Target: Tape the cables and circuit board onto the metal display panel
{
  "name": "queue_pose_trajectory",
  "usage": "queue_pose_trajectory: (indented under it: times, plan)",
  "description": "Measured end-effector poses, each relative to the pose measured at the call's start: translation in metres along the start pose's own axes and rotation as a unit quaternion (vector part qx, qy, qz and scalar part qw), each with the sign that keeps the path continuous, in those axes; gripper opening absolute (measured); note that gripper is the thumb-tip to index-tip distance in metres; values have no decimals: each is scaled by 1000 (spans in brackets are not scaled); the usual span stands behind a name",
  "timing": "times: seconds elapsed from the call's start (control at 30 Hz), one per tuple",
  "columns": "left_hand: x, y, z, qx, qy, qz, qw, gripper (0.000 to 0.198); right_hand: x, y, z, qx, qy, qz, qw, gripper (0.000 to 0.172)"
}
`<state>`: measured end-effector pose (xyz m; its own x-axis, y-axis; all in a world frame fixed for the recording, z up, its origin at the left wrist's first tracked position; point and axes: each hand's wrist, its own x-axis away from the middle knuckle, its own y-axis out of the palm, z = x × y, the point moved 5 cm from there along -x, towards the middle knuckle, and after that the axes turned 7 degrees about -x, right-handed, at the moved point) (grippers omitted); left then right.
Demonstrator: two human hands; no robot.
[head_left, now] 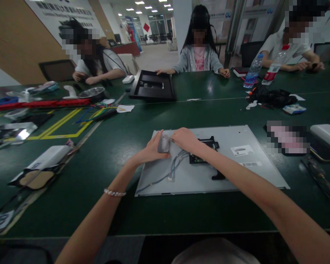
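Note:
A grey metal panel (253, 168) lies flat on the dark green table (104, 146) in front of me. My left hand (153, 148) and my right hand (184, 139) meet over the panel's upper left part. Both are closed on a small grey flat piece (163, 143) held between them. Pale blue-grey cables (172, 168) run from under my hands down across the panel to a white connector. Just right of my right hand, a black bracket and circuit part (206, 146) is mounted on the panel. White labels (241, 150) are stuck further right.
A black monitor shell (151, 86) lies before a person across the table. Two water bottles (252, 71) and a black bundle (272, 98) are at the far right. Tools, a metal bowl (92, 93) and yellow tape lines (57, 126) fill the left. A white device (326, 137) sits right.

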<state>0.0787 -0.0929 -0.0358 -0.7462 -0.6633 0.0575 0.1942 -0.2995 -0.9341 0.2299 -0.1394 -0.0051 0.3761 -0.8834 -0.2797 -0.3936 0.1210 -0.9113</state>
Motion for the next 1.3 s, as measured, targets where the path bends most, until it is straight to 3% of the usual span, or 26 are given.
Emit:
queue_pose_trajectory:
  times: [0.13, 0.2, 0.33, 0.47, 0.57, 0.9, 1.3]
  plan:
    - [-1, 4, 1, -27, -23, 29, 999, 110, 20, -17, 20, 17, 23, 19, 999, 20]
    - [-1, 3, 8, -48, -36, 61, 996, 101, 38, -29, 37, 26, 43, 39, 998, 21]
    - [2, -1, 47, -95, 33, 140, 985, 86, 81, -46, 71, 43, 87, 69, 993, 22]
    - [9, 10, 93, -124, 169, 80, 974, 69, 110, -49, 92, 52, 111, 81, 989, 22]
    - [12, 19, 109, -116, 204, 29, 972, 60, 115, -46, 95, 51, 108, 83, 989, 23]
    - [9, 32, 110, -76, 196, -10, 978, 58, 112, -33, 90, 17, 60, 48, 997, 22]
    - [8, 32, 109, -51, 198, -16, 979, 56, 114, -36, 88, -40, 79, 62, 994, 21]
